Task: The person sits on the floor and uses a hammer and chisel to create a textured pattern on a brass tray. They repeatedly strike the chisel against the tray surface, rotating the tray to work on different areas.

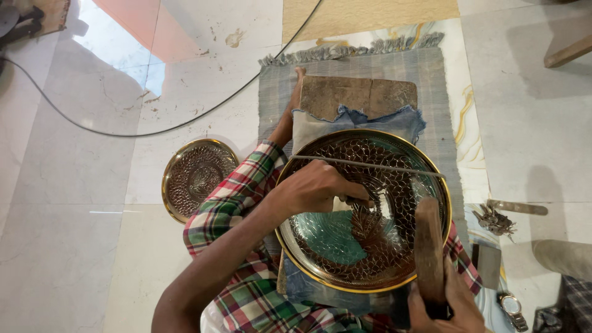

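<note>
Brass-rimmed tray point(364, 209) rests in my lap over denim cloth point(357, 120), half chased. My left hand point(311, 188) closes its fingers point(354, 192) around a punch point(356, 201) at the tray's centre; my right hand point(445, 308) grips the wooden mallet point(428, 246) above the right rim. Next strike, I judge, needs a steady punch.

The large brass tray point(370, 145) covers most of the rug point(431, 92); only its far edge beyond the wooden board point(357, 95) stays free. At the rug's left edge the floor point(74, 246) is open, except a smaller tray point(196, 176) and a cable point(154, 129). Small tools point(496, 219) lie at the right edge.
</note>
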